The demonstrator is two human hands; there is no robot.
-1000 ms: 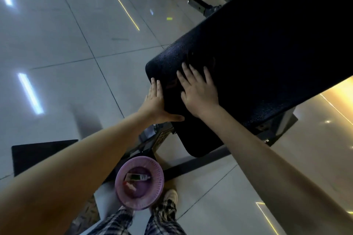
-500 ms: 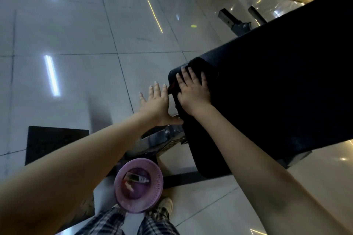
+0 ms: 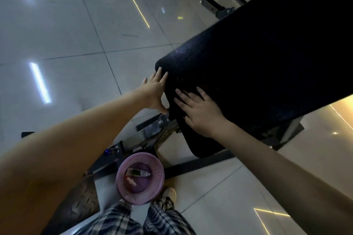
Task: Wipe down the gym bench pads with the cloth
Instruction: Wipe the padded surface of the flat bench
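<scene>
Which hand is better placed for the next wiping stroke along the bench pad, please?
Right. The right hand lies flat on top of the bench pad, fingers spread; any cloth beneath is too dark to see. The left hand only touches the pad's side edge.

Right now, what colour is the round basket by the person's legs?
Light purple-pink, with a mesh wall: basket. Head view, the only one, shows it clearly.

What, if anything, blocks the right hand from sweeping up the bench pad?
Nothing visible. The right hand lies flat on the bench pad, whose surface ahead is bare; the left hand touches only its side edge.
</scene>
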